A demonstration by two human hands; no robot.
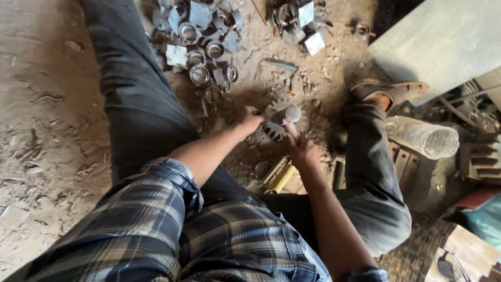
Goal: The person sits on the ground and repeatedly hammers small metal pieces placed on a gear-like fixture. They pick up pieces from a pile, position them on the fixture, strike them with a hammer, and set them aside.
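At the centre of the frame both hands meet on a toothed metal gear (277, 112) standing on the dirt floor (47, 104). The left hand (249, 121) presses against its left side, fingers curled on the teeth; the right hand (301, 149) grips it from below, thumb up beside the gear's round hub. Above, at the top of the frame, lies a heap of metal rings and plates (201, 36). To the right lies a clear plastic bottle (425, 138), near a sandalled foot (389, 93).
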